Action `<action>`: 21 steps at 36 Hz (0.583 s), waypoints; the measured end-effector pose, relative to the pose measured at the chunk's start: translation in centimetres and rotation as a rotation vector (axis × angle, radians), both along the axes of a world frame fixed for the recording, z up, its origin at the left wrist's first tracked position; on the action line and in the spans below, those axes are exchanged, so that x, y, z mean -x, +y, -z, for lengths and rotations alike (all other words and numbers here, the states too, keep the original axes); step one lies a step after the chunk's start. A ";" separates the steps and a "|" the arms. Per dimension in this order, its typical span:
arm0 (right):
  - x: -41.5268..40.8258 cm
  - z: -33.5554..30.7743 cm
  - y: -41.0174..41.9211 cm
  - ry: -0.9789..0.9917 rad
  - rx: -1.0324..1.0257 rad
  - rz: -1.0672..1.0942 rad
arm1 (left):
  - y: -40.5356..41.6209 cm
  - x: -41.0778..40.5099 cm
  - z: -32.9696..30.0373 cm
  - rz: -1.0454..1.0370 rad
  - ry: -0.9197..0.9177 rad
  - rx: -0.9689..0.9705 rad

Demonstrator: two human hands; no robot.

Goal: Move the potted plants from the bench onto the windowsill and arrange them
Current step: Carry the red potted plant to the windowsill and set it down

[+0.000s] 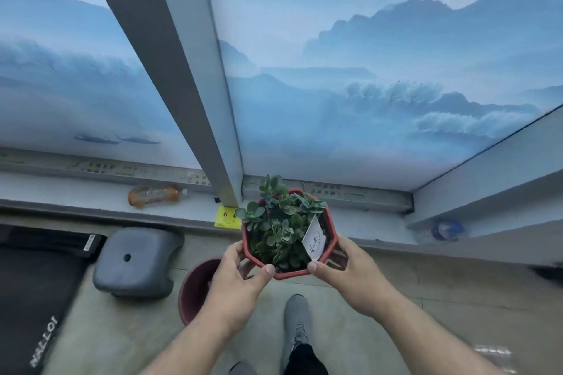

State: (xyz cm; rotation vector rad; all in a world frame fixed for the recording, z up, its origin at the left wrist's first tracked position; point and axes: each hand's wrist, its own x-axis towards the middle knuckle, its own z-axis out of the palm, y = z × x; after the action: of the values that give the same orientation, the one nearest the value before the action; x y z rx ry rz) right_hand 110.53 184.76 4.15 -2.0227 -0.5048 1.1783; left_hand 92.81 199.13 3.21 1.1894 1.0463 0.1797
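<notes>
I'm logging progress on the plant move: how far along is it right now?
Done: no pot stands on the windowsill in view. In hand: left hand and right hand grip the red octagonal pot, carried toward the sill. Left: setting it down, a dark red pot on the floor, arranging.

There is a single view, from a wide-angle camera worn on the person's head. It looks forward and steeply down, so the floor (350, 313) and one grey shoe (297, 326) lie at the bottom edge while the windowsill (91, 192) runs across the middle and the window panes fill the upper half. It sits close: both forearms reach in from the bottom corners, and straight lines bow toward the edges. No second view shares the scene.
</notes>
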 end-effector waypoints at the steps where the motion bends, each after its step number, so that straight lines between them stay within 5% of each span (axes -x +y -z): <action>1: -0.8 1.9 0.9 0.005 0.010 -0.014 | 0.7 -0.6 1.8 -0.009 0.010 0.001; 15: -9.8 28.1 10.6 0.069 -0.005 -0.120 | 8.0 -8.2 25.6 -0.147 0.075 -0.006; 21: -11.2 34.5 12.5 0.060 0.014 -0.153 | 9.2 -9.4 31.6 -0.185 0.112 0.015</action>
State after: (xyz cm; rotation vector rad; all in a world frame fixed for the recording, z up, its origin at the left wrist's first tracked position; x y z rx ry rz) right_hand 121.71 197.29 -30.40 -1.9832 -0.6322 1.3328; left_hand 102.24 208.34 -28.36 1.0987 1.2552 0.2509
